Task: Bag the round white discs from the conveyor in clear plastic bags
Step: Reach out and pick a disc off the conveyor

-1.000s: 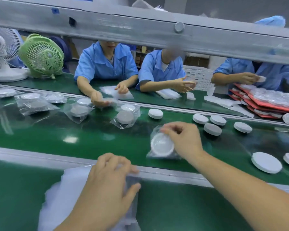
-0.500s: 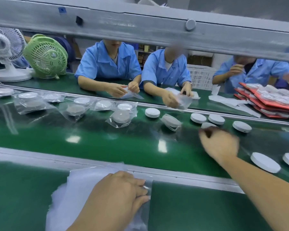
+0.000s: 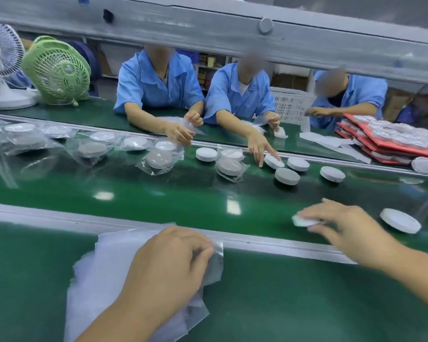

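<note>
My right hand [image 3: 346, 225] grips a round white disc [image 3: 303, 221] just above the near side of the green conveyor belt [image 3: 183, 193]; the disc is blurred and mostly covered by my fingers. My left hand [image 3: 168, 265] lies on a stack of clear plastic bags [image 3: 104, 275] on the near green table, its fingers curled on the top bag's right edge. One more loose white disc [image 3: 400, 220] sits on the belt to the right of my right hand. Other loose discs [image 3: 287, 176] lie farther back.
Several bagged discs [image 3: 158, 161] lie along the belt's far side. Three people in blue shirts work across the belt; one person's hand [image 3: 260, 149] reaches onto it. Red trays [image 3: 391, 144] with bagged discs stand far right, a green fan [image 3: 57, 70] and a white fan far left.
My right hand left the bagged disc on the belt, reached right to the loose discs and now has one, drawing it toward me. My left hand curled on the bag's edge.
</note>
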`<state>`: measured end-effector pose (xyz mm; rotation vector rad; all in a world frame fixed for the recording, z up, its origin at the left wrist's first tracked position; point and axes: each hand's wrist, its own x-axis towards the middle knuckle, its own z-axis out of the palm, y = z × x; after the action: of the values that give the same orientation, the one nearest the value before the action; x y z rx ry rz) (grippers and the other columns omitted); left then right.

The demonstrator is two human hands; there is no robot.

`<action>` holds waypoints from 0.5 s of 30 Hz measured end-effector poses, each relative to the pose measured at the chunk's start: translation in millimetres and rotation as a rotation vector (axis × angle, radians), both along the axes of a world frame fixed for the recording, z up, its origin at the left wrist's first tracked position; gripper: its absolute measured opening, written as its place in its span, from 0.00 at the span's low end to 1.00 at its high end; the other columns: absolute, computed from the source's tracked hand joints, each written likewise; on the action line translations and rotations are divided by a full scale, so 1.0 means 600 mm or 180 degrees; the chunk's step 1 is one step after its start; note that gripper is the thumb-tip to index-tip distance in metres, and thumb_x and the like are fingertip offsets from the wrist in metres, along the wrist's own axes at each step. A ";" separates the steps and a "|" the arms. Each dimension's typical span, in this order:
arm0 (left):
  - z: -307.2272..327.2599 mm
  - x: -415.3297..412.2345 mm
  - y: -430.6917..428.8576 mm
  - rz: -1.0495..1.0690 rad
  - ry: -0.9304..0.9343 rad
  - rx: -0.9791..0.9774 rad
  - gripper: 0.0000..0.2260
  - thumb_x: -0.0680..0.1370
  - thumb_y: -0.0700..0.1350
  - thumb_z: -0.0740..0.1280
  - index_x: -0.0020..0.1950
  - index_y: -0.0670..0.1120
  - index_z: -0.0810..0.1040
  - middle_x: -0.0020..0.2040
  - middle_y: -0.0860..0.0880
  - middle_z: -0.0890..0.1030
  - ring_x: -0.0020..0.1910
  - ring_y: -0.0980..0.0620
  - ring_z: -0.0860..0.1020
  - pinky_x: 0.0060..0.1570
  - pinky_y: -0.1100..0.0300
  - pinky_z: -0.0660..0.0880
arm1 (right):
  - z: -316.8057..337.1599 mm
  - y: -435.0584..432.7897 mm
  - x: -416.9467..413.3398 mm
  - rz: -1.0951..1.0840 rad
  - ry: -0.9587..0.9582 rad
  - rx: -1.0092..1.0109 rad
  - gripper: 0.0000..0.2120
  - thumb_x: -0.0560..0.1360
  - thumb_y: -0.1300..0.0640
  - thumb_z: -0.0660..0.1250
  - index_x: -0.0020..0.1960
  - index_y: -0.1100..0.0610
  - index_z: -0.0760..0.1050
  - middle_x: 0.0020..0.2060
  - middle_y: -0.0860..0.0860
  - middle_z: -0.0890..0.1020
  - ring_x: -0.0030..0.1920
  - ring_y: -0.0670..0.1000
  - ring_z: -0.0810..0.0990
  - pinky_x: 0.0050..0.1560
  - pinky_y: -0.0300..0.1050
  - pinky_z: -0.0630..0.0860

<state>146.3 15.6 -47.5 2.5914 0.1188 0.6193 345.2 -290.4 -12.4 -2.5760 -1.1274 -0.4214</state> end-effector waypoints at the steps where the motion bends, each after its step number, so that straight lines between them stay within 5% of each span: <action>1: 0.000 -0.001 0.001 0.0041 0.0017 -0.0065 0.07 0.78 0.60 0.64 0.49 0.65 0.81 0.48 0.76 0.77 0.57 0.70 0.71 0.54 0.72 0.70 | 0.000 0.032 -0.039 0.0630 -0.0154 0.0223 0.09 0.75 0.56 0.76 0.55 0.48 0.86 0.56 0.34 0.83 0.58 0.34 0.80 0.68 0.42 0.70; 5: 0.002 0.000 -0.014 -0.0015 0.0302 -0.0631 0.06 0.79 0.57 0.65 0.47 0.67 0.81 0.43 0.71 0.81 0.47 0.66 0.79 0.48 0.61 0.78 | -0.024 0.126 -0.145 0.1674 0.0082 0.1043 0.11 0.72 0.62 0.77 0.53 0.52 0.87 0.54 0.39 0.86 0.59 0.44 0.83 0.61 0.41 0.78; 7: 0.003 0.004 -0.015 -0.0128 0.0244 -0.1398 0.08 0.79 0.54 0.66 0.42 0.60 0.83 0.36 0.64 0.82 0.37 0.63 0.80 0.42 0.60 0.77 | -0.030 0.149 -0.168 0.1621 0.0416 0.1552 0.10 0.71 0.59 0.80 0.51 0.53 0.88 0.51 0.42 0.87 0.54 0.45 0.85 0.57 0.40 0.80; 9: 0.012 0.003 -0.014 -0.0407 0.0264 -0.2131 0.17 0.77 0.61 0.65 0.33 0.52 0.79 0.30 0.60 0.76 0.31 0.58 0.74 0.38 0.59 0.70 | -0.024 0.161 -0.176 0.1236 0.1077 0.2170 0.12 0.65 0.51 0.83 0.48 0.46 0.88 0.48 0.42 0.88 0.50 0.44 0.86 0.53 0.35 0.80; 10: 0.013 0.002 -0.013 -0.0738 0.0300 -0.2576 0.17 0.76 0.63 0.67 0.34 0.52 0.80 0.33 0.60 0.78 0.34 0.56 0.76 0.41 0.61 0.71 | -0.022 0.163 -0.175 0.1078 0.1494 0.2449 0.14 0.62 0.49 0.84 0.47 0.43 0.88 0.46 0.42 0.88 0.49 0.43 0.87 0.52 0.33 0.79; 12: 0.020 -0.001 -0.018 -0.1381 0.0601 -0.2994 0.11 0.72 0.56 0.77 0.52 0.55 0.86 0.51 0.58 0.85 0.53 0.57 0.83 0.52 0.66 0.76 | -0.029 0.164 -0.170 0.1011 0.1947 0.2629 0.15 0.59 0.49 0.86 0.44 0.42 0.88 0.46 0.44 0.88 0.50 0.44 0.87 0.53 0.34 0.79; 15: 0.006 -0.001 -0.034 -0.1242 0.0366 -0.2340 0.29 0.65 0.54 0.81 0.64 0.67 0.77 0.61 0.65 0.81 0.61 0.63 0.79 0.58 0.70 0.74 | -0.045 0.168 -0.167 0.0885 0.2006 0.2488 0.17 0.58 0.39 0.84 0.44 0.42 0.88 0.50 0.46 0.88 0.60 0.47 0.83 0.63 0.45 0.78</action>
<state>145.5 -4.8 -43.8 1.8589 -0.1064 0.2171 244.7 -189.7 -39.4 -1.6537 -0.8335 0.0369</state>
